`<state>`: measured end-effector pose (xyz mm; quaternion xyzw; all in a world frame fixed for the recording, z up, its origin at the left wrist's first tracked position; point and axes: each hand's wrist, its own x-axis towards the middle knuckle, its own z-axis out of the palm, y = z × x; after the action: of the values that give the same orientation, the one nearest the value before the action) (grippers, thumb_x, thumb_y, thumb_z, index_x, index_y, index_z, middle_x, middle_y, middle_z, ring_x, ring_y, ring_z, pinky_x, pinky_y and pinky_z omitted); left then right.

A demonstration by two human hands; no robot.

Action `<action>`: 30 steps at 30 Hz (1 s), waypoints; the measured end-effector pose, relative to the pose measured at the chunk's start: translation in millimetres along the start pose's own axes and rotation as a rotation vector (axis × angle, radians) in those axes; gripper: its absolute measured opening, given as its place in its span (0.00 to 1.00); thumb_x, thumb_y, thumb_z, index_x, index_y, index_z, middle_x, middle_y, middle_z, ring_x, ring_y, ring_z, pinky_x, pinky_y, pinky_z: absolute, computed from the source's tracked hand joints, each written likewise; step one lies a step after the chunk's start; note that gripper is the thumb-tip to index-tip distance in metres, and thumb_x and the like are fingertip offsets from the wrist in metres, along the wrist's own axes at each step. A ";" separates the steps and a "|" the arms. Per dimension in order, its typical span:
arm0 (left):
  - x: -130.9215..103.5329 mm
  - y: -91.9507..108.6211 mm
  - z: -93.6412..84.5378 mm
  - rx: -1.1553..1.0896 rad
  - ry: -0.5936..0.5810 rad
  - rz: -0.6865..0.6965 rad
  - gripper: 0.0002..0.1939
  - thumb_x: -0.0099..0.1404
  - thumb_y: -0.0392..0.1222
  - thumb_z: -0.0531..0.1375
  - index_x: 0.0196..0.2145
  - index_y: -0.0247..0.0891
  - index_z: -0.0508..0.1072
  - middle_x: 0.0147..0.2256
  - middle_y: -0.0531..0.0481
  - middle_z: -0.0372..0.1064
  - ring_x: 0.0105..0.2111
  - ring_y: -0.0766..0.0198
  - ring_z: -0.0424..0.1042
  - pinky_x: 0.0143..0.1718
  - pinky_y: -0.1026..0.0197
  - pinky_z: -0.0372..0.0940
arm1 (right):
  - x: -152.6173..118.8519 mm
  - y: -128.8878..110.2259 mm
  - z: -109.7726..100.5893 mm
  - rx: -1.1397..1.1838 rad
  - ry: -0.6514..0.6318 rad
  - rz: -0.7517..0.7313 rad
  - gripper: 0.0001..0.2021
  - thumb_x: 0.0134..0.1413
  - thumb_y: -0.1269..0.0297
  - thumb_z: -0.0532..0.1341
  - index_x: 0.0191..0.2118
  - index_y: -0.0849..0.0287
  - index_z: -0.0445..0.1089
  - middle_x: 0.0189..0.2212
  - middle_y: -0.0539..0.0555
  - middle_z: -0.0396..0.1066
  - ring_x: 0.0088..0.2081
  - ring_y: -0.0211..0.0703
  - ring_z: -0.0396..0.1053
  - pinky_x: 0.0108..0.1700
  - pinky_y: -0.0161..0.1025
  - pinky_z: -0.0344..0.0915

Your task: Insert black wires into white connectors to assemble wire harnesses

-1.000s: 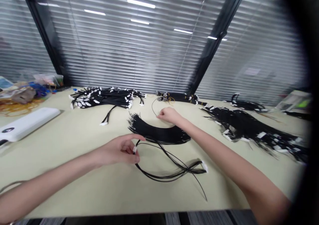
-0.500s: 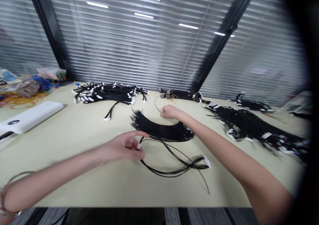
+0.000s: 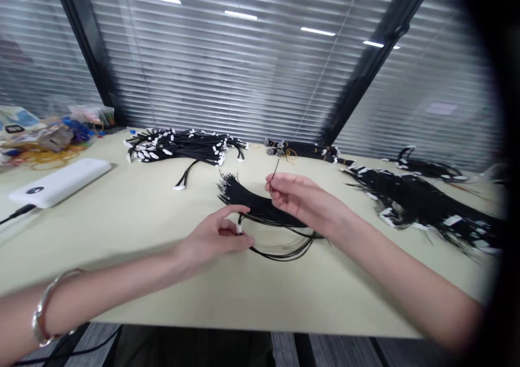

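Note:
My left hand is closed on a wire harness, near its small white connector. The harness's black wires loop rightward over the table, and their far end passes out of sight under my right forearm. Between the thumb and fingertips of my right hand is a single thin black wire, its end pointing up. Behind both hands lies a curved bundle of loose black wires with tinned or metal tips; my right hand covers its right part.
Finished-looking harnesses with white connectors are piled at the back left. Banded wire bundles lie at the back centre, and more wires at right. A white power bank and bagged oddments occupy the left side.
My right hand has come back toward me, turned over, and now shows the black wire raised in its fingertips. The left hand keeps its hold on the harness; the view has shifted slightly.

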<state>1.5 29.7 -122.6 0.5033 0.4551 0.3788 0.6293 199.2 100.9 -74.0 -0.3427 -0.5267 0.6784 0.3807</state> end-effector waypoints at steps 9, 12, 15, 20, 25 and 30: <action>-0.1 -8.9 6.4 0.078 0.079 0.031 0.31 0.49 0.47 0.67 0.51 0.47 0.64 0.29 0.54 0.65 0.29 0.64 0.69 0.30 0.61 0.62 | -65.9 16.9 55.0 -0.390 0.085 -0.574 0.05 0.54 0.70 0.59 0.36 0.54 0.71 0.33 0.51 0.72 0.32 0.35 0.70 0.33 0.34 0.69; 2.1 -9.3 4.4 0.049 0.035 0.051 0.33 0.47 0.43 0.68 0.51 0.45 0.64 0.26 0.55 0.65 0.26 0.64 0.68 0.27 0.62 0.61 | -76.1 18.4 59.6 -0.433 -0.038 -0.622 0.09 0.56 0.71 0.57 0.39 0.50 0.70 0.34 0.51 0.72 0.33 0.38 0.70 0.34 0.37 0.70; 2.3 -9.9 4.8 0.055 0.017 0.073 0.32 0.48 0.41 0.67 0.51 0.43 0.64 0.28 0.53 0.66 0.29 0.62 0.69 0.29 0.60 0.62 | -65.0 31.2 56.9 -0.568 -0.050 -0.572 0.07 0.55 0.70 0.57 0.37 0.52 0.71 0.34 0.51 0.71 0.36 0.39 0.69 0.38 0.39 0.69; -4.1 -4.8 7.8 0.073 0.030 0.053 0.30 0.50 0.40 0.66 0.51 0.45 0.64 0.31 0.53 0.68 0.32 0.63 0.70 0.35 0.59 0.63 | -31.2 54.8 33.7 -0.653 0.130 -0.431 0.05 0.55 0.64 0.58 0.34 0.56 0.71 0.25 0.49 0.65 0.26 0.33 0.61 0.27 0.32 0.59; -9.8 3.5 8.7 0.065 0.011 0.011 0.30 0.50 0.39 0.66 0.51 0.45 0.64 0.32 0.52 0.68 0.31 0.66 0.68 0.36 0.60 0.62 | -21.7 61.3 18.6 -0.767 0.151 -0.398 0.08 0.54 0.60 0.58 0.33 0.57 0.73 0.18 0.46 0.54 0.21 0.31 0.48 0.21 0.33 0.46; -7.8 -0.9 7.4 0.060 0.008 0.032 0.30 0.50 0.40 0.66 0.51 0.46 0.64 0.31 0.53 0.68 0.31 0.66 0.68 0.34 0.62 0.62 | -23.0 63.3 20.2 -0.814 0.139 -0.399 0.08 0.55 0.62 0.57 0.33 0.56 0.73 0.19 0.46 0.55 0.20 0.31 0.48 0.22 0.33 0.46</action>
<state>6.2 20.0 -121.5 0.5279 0.4605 0.3769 0.6060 182.8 61.8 -130.0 -0.4008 -0.7795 0.3050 0.3725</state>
